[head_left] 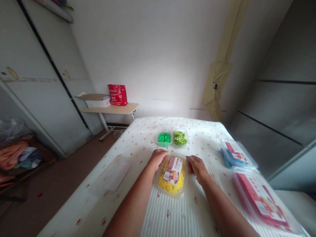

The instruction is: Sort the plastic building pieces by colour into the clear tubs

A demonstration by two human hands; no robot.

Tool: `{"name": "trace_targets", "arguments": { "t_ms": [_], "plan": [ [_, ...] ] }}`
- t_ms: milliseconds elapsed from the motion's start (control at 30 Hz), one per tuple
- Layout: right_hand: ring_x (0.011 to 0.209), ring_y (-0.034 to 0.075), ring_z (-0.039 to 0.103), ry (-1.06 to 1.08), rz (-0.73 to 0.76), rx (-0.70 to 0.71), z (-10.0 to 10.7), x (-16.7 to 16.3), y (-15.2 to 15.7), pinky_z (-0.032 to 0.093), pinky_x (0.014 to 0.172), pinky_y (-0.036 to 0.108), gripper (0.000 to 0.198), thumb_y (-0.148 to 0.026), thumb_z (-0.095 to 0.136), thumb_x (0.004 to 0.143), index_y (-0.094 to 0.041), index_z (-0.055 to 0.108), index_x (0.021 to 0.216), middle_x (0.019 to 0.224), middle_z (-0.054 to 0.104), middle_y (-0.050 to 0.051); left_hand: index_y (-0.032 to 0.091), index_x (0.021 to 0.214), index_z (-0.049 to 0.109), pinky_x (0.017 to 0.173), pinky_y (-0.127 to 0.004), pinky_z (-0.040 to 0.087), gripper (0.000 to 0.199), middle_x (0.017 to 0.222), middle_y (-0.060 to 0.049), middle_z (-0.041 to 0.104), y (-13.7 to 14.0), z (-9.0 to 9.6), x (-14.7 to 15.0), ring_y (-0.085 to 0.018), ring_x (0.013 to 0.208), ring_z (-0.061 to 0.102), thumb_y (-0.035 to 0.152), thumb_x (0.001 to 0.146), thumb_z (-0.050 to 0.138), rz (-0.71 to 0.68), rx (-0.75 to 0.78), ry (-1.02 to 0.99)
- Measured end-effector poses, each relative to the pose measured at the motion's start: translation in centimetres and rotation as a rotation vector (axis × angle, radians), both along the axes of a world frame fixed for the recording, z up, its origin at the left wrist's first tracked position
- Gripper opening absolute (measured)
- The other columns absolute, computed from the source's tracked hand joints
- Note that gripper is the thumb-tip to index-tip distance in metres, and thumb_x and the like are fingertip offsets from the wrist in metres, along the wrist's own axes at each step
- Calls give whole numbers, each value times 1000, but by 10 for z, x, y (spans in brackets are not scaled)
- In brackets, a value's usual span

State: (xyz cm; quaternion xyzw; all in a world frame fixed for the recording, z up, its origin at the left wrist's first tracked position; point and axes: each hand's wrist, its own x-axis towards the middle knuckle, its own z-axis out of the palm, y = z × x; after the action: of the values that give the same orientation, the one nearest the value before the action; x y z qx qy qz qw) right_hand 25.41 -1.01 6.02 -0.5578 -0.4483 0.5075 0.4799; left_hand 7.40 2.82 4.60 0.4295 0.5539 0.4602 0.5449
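Observation:
A clear lidded plastic box (183, 177) of yellow pieces, with a red and white label on its lid, lies on the cloth-covered table. My left hand (159, 158) is closed at the box's far left corner, its fingertips on the rim. At the far right corner my right hand (197, 167) rests with bent fingers against the edge. Just beyond stand two open clear trays: one holds round green pieces (164, 138), the other light green pieces (180, 138).
On the right lie a labelled box of blue pieces (235, 154) and one of pink pieces (263, 200). A clear lid with a pale label (118, 174) lies on the left. Behind, a side table (123, 109) carries a red bag (118, 94) and a white box (98, 103).

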Motion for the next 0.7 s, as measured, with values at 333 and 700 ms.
{"name": "trace_targets", "arguments": {
  "t_ms": [333,700],
  "plan": [
    [33,8,35,71,25,38,-7,0,3,25,37,22,30,-38,57,67,-21,41,49,35,40,-7,16,61,52,42,-20,30,20,44,7,48,0,-9,3,-7,39,44,31,56,63,59,66,-94],
    [32,7,33,61,29,76,-14,-1,7,24,36,23,32,-39,58,65,-21,40,46,35,39,-7,16,57,51,41,-19,27,17,43,8,46,2,-14,3,-6,38,40,29,56,63,79,60,-82]
  ]
}}
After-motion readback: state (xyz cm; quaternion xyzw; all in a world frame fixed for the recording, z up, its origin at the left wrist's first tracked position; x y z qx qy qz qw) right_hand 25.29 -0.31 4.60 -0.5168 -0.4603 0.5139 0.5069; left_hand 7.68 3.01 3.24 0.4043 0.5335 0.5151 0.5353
